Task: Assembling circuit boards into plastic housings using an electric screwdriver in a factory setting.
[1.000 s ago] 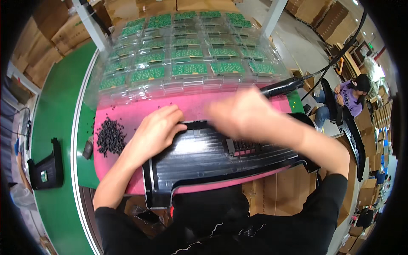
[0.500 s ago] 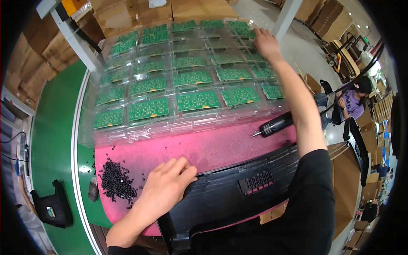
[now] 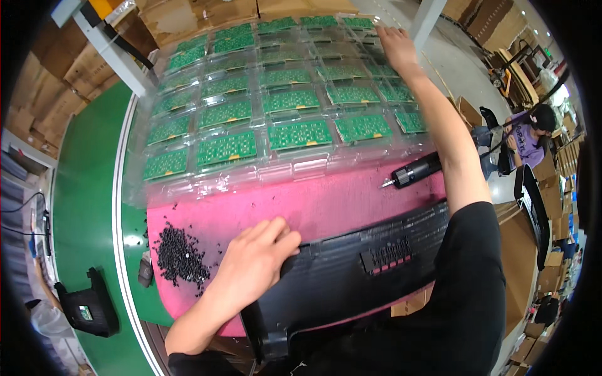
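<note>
Moved in the last second: right hand (image 3: 399,51), from a blur over the black panel (image 3: 332,285) to the far right corner of the clear plastic trays (image 3: 295,168). Its fingers point away from the person; whether they are closed on anything cannot be told.

Left hand (image 3: 258,257): at the left part of the panel's far edge, fingers curled and close together, thumb side against the edge; whether it pinches the edge or only rests there cannot be told.

Black panel: long, curved, lying across the near part of the pink mat (image 3: 301,195), right end hidden behind the black sleeve (image 3: 470,263); one slotted opening (image 3: 390,255), right of its middle.

Trays: on the far part of the mat, holding rows of green circuit boards (image 3: 301,134).

Power screwdriver (image 3: 419,170): black, on the mat's right side, bit pointing left.

Small black parts (image 3: 179,254): heaped on the mat, left of the left hand.

Black housing (image 3: 103,307): on the green surface (image 3: 88,188) at left, small green board (image 3: 85,312) in it.

Co-worker (image 3: 527,145): purple shirt, seated at far right.
</note>
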Demonstrator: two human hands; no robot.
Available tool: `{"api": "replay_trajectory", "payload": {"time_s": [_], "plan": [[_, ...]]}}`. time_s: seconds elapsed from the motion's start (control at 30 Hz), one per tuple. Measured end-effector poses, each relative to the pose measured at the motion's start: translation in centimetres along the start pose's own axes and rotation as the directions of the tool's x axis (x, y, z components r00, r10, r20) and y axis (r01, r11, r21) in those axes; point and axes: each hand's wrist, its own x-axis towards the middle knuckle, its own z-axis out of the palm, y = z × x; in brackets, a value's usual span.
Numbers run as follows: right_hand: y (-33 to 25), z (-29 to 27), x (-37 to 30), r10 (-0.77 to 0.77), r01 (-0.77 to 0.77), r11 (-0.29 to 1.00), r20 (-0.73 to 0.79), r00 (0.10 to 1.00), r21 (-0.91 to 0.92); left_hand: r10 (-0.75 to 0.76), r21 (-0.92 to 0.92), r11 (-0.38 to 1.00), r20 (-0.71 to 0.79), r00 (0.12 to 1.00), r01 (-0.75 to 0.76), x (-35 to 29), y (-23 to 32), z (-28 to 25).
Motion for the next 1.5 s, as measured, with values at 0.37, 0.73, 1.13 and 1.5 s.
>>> {"api": "replay_trajectory", "payload": {"time_s": [0.37, 0.73, 1.13, 1.5], "plan": [[-7.8, -15.0, -4.6, 0.071, 0.193, 0.624, -0.301, 0.951, 0.758, -0.19, 0.117, 0.977, 0.072, 0.979, 0.181, -1.7, 0.0, -2.2], [-16.1, -33.1, -23.2, -0.121, -0.113, -0.367, 0.073, 0.99, 0.923, -0.039, -0.89, 0.455, -0.061, 0.997, -0.037, 0.5, 6.7, -2.7], [-9.4, -30.1, -28.6, -0.13, 0.139, 0.344, -0.099, 0.987, 0.929, 0.011, -0.732, 0.68, 0.056, 0.998, 0.033, 2.8, 6.3, -1.6], [-10.5, -24.0, -31.7, -0.091, -0.153, 0.088, 0.161, 0.983, 0.984, -0.099, -0.479, 0.865, 0.134, 0.986, 0.152, 1.9, 4.9, 1.2]]}}
